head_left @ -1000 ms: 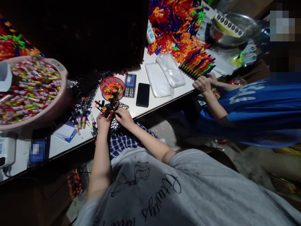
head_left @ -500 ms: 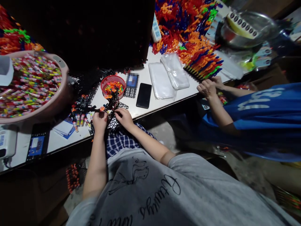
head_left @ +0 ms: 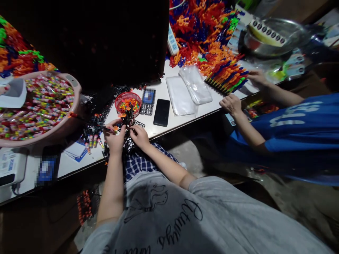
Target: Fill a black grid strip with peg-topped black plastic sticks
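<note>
Both hands have shifted slightly toward the table edge since a second ago, and the co-worker's far hand [head_left: 255, 77] has gone out to the fanned row of coloured sticks [head_left: 228, 76].

The left hand [head_left: 114, 135] and right hand [head_left: 139, 135] pinch a small black toy piece [head_left: 126, 119] between them at the near edge of the white table [head_left: 172, 121]. Each hand's fingers are curled closed on it, the left at its 9 o'clock side, the right at its 3 o'clock side. Its long axis runs roughly from 6 to 12 o'clock, tip toward 12. It is a thin black frame carrying small orange discs; finer detail is too small to tell. Under the hands lies a black grid panel [head_left: 131, 143].

Just beyond the piece, at 12 o'clock, sits a red mesh basket [head_left: 120, 100] holding mixed orange, yellow and green bits. At 9 o'clock a large pink basin [head_left: 71, 84] is heaped with small multicoloured tubes. Toward 2 o'clock a steel bowl [head_left: 291, 38] holds a card strip with dark round dots. A black phone [head_left: 161, 112] and clear plastic bags [head_left: 188, 90] lie at 1 o'clock.
</note>
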{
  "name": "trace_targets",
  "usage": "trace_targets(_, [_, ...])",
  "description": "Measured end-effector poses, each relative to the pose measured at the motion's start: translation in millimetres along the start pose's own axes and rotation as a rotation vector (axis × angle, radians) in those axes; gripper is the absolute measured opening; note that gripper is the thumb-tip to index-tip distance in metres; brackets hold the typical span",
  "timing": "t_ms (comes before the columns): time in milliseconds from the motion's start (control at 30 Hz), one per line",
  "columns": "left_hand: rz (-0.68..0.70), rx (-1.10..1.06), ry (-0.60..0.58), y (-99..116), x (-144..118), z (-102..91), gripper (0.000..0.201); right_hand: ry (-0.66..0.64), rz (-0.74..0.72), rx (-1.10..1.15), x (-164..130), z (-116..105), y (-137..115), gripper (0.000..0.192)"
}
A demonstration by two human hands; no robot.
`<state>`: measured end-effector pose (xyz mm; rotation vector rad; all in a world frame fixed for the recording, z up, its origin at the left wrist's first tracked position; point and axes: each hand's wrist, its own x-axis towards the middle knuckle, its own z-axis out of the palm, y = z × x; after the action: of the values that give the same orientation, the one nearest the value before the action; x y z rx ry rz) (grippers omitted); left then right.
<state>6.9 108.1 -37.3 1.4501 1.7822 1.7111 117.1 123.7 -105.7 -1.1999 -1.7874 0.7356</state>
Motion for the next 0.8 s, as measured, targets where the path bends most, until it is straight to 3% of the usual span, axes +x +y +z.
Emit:
trace_targets(133, [0.003, 0.081, 0.071, -3, -1, 4.8, 0.027, 0.085, -0.070, -0.073, 22, -40, -19, 0.033])
trace_targets(267, [-0.042, 0.125, 0.152, -9, -3, 10.6, 0.019, -0.105, -0.313, -0.244, 69, -76, -57, 0.031])
trace_targets(433, [-0.133, 0.053, 0.232, -15, -8, 21.0, 0.021, -0.327, -0.532, -0.348, 102, -78, -73, 0.022])
trace_targets(733, [-0.127, -0.156, 0.413, -19, -10, 35.9, 0.036, -0.399, -0.563, -0.373, 103, -83, -78, 0.015])
trace_targets(800, [-0.142, -0.207, 0.394, -19, -8, 33.9, 0.037, -0.394, -0.562, -0.363, 103, -83, -78, 0.017])
